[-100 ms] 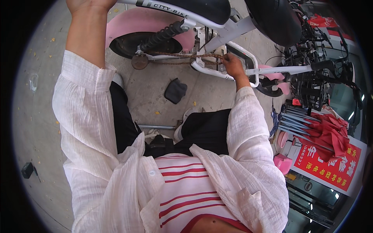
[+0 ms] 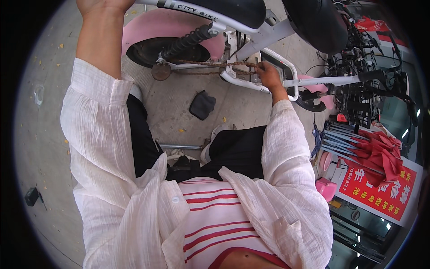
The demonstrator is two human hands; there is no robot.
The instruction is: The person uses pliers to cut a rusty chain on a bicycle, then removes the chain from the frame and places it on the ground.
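In front of me stands a white and pink electric bike (image 2: 268,39) with black seats. A rusty brown chain (image 2: 201,62) runs from its rear wheel (image 2: 168,50) forward into the open frame. My right hand (image 2: 270,76) is closed at the chain's forward end, fingers pinched on it beside the white frame tube (image 2: 242,82). My left hand (image 2: 105,5) is up at the top edge, by the rear end of the white seat bar (image 2: 192,9). Its fingers are cut off by the picture's edge, so their grip is hidden. A rusty round part (image 2: 161,71) sits at the rear axle.
A dark grey plastic cover (image 2: 202,105) lies on the concrete between the bike and my feet. Under me is a metal bar (image 2: 181,146). At the right are a folded red umbrella (image 2: 376,154), a red sign (image 2: 380,190) and other bikes (image 2: 358,103). A small black box (image 2: 31,196) lies far left.
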